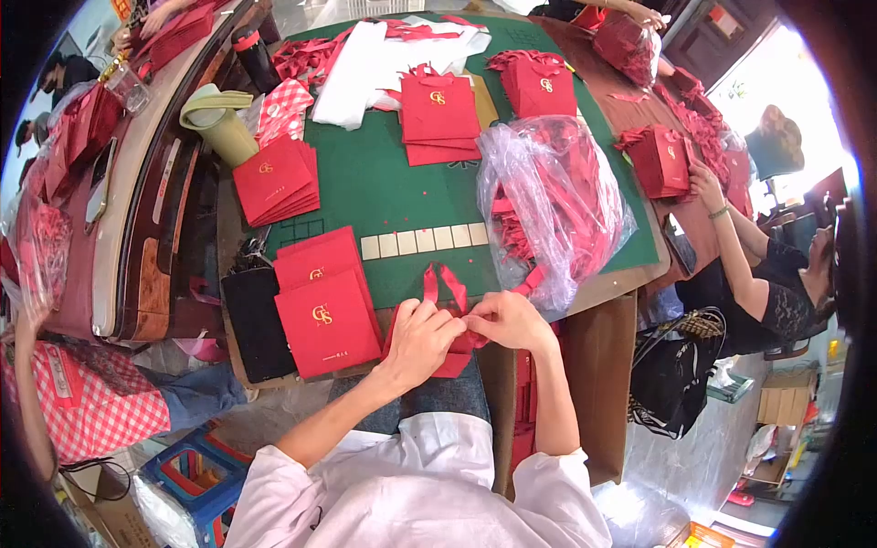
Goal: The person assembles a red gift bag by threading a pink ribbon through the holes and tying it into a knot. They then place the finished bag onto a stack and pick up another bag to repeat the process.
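At the table's front edge, my left hand [423, 340] and my right hand [510, 323] meet with fingers pinched together. A red ribbon [445, 281] loops up from between them, and both hands grip it. Beneath the hands lies a red paper bag [453, 367], mostly covered by my fingers. Left of my left hand rest several flat red bags [329, 331] with gold lettering. Beyond my right hand sits a clear plastic sack [557, 201] full of red ribbons, with one strand reaching toward my fingers.
The green table [365, 205] also bears bag stacks [441, 110], white plastic [352, 73], a row of pale tiles [425, 240], a green cup [224, 128] and a black pouch [258, 324]. A co-worker's hand [708, 187] touches bags at right. A black backpack [676, 374] hangs there.
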A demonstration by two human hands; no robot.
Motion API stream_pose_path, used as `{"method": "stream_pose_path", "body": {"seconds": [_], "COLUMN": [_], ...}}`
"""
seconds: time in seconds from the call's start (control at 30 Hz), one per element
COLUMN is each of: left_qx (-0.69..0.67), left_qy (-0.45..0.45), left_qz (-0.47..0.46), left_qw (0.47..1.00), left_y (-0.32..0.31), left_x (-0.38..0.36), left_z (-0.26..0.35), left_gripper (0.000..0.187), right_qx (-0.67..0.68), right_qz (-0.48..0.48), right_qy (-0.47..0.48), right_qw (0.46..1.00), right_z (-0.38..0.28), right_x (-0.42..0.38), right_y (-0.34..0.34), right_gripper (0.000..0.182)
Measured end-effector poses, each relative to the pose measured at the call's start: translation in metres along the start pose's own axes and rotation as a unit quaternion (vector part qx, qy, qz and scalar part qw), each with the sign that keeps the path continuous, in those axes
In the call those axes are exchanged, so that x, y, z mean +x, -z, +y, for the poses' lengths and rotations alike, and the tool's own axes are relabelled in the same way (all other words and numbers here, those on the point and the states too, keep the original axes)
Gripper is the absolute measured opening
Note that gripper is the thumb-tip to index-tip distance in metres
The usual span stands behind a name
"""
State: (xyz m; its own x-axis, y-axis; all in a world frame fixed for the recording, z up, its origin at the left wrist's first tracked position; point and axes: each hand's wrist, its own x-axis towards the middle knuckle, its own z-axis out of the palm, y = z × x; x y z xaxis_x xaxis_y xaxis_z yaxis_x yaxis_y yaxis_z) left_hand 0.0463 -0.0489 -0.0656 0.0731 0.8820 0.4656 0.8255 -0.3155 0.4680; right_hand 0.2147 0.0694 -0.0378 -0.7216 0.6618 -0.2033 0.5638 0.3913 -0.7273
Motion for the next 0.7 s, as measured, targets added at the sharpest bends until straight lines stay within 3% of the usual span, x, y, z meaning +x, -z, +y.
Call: {"method": "stream_pose_path", "body": {"seconds": [0.07,0.13,0.17,0.27,0.3,0.37,0.43,0.5,0.57,0.67,0.7], "left_qx": [0.013,0.007,0.007,-0.014,-0.041,-0.067,-0.060,-0.102,-0.088,-0.087,-0.094], "left_qy": [-0.019,-0.023,-0.025,0.015,0.011,0.008,0.045,0.076,0.106,0.140,0.171], "left_qz": [0.004,0.024,0.023,-0.011,-0.028,-0.046,-0.021,-0.024,-0.013,0.012,0.016], "left_qw": [1.000,0.999,0.999,1.000,0.999,0.997,0.997,0.992,0.990,0.986,0.981], "left_y": [-0.003,-0.002,-0.001,0.007,0.008,0.011,0.013,0.017,0.016,0.018,0.019], "left_x": [-0.002,-0.001,0.001,0.009,0.010,0.012,0.017,0.018,0.017,0.021,0.023], "left_z": [0.000,0.001,0.000,0.003,0.004,0.006,0.005,0.003,-0.001,-0.008,-0.011], "left_gripper": [0.006,0.007,0.007,0.009,0.011,0.014,0.017,0.019,0.019,0.019,0.019], "right_qx": [0.004,0.244,0.245,0.236,0.237,0.303,0.306,0.162,0.136,-0.074,-0.073], "right_qz": [-0.039,-0.103,-0.101,0.043,0.043,0.146,0.153,0.267,0.277,0.244,0.243], "right_qy": [0.024,-0.074,-0.073,-0.055,-0.055,-0.069,-0.079,0.007,0.032,0.061,0.060], "right_qw": [0.999,0.961,0.961,0.969,0.969,0.939,0.936,0.950,0.951,0.965,0.965], "right_z": [0.006,0.008,0.012,0.022,0.022,0.022,0.012,0.006,0.000,0.005,0.002], "right_x": [0.005,0.008,0.009,0.014,0.017,0.023,0.020,0.015,0.001,-0.024,-0.033], "right_y": [0.002,0.002,-0.003,-0.027,-0.031,-0.036,-0.033,-0.030,-0.022,-0.013,-0.016], "right_gripper": [0.015,0.016,0.016,0.016,0.016,0.015,0.018,0.019,0.021,0.022,0.022]}}
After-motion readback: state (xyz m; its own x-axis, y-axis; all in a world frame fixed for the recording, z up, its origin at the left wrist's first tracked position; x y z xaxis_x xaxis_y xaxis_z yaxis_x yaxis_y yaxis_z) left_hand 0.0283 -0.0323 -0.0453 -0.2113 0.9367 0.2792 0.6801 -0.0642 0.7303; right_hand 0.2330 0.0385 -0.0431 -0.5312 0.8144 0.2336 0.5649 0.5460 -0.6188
